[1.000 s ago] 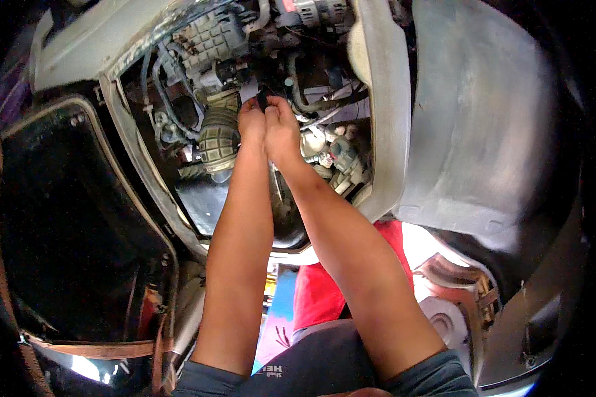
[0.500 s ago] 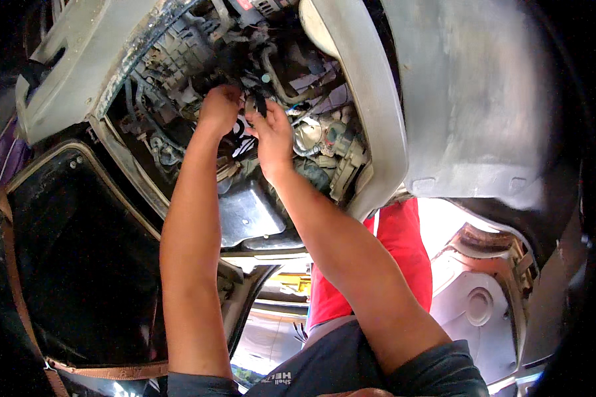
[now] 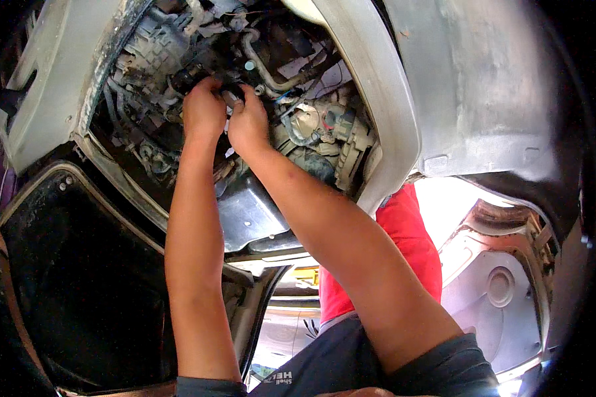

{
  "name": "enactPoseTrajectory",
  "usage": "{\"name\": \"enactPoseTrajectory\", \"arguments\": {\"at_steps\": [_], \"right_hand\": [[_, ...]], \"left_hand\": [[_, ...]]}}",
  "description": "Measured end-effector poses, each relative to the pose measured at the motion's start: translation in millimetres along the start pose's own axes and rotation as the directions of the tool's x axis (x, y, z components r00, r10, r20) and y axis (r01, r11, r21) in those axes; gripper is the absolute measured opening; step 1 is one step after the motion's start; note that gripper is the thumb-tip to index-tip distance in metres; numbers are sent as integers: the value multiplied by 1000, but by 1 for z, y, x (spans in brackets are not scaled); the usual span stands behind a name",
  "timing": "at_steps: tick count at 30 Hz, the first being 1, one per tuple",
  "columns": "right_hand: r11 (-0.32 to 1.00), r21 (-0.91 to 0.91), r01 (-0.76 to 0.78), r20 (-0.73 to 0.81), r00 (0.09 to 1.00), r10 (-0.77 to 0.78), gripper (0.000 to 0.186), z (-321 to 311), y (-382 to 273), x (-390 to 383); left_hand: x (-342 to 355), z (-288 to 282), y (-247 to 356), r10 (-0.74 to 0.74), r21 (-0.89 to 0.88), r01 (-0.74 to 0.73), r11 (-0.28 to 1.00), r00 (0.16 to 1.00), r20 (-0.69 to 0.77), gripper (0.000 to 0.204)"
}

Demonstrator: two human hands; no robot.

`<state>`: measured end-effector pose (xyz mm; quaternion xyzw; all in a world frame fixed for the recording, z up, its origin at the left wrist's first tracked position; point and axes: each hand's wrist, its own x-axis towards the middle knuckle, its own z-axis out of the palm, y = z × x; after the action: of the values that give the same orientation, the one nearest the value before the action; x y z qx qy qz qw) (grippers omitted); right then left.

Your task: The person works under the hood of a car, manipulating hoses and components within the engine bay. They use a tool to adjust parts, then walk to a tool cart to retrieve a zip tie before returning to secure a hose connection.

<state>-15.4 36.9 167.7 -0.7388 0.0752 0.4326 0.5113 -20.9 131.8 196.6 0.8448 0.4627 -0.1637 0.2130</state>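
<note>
Both my arms reach into an open engine bay among hoses, wires and dusty housings. My left hand (image 3: 202, 112) is closed beside a black fitting, its fingertips mostly hidden among dark parts, so I cannot make out what it grips. Just to its right, my right hand (image 3: 248, 122) is closed around a small dark part (image 3: 233, 92) with a paler piece on it. A pale bent hose (image 3: 271, 79) runs above and right of my hands, and a pale round component (image 3: 306, 120) lies to their right.
A metal frame edge (image 3: 384, 99) borders the bay beside a grey panel (image 3: 483, 92). A black lid (image 3: 86, 278) fills the lower left. A shiny plate (image 3: 248, 212) lies below the bay's middle. Red clothing (image 3: 410, 231) shows behind my right arm; another open panel (image 3: 493, 311) is lower right.
My hands, together a second ago, moved leftward and separated slightly, the left one further left. Over the last half second both shifted up and left. The view has shifted too.
</note>
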Motion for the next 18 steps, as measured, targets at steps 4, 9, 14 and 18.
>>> {"name": "enactPoseTrajectory", "arguments": {"at_steps": [4,9,14,18], "right_hand": [[996,-80,27,-8,1000,-27,40,1,3,7],[999,-39,-36,72,997,38,40,1,4,14],[998,-56,-30,123,992,37,38,-4,14,27],[999,37,-25,144,989,19,36,-10,9,23]], "left_hand": [[-7,3,7,22,13,-21,1000,996,-84,30],[-9,10,0,52,105,-36,994,986,-156,27],[-12,9,6,66,123,-47,991,985,-158,27],[-10,9,0,81,126,-61,990,985,-153,26]]}}
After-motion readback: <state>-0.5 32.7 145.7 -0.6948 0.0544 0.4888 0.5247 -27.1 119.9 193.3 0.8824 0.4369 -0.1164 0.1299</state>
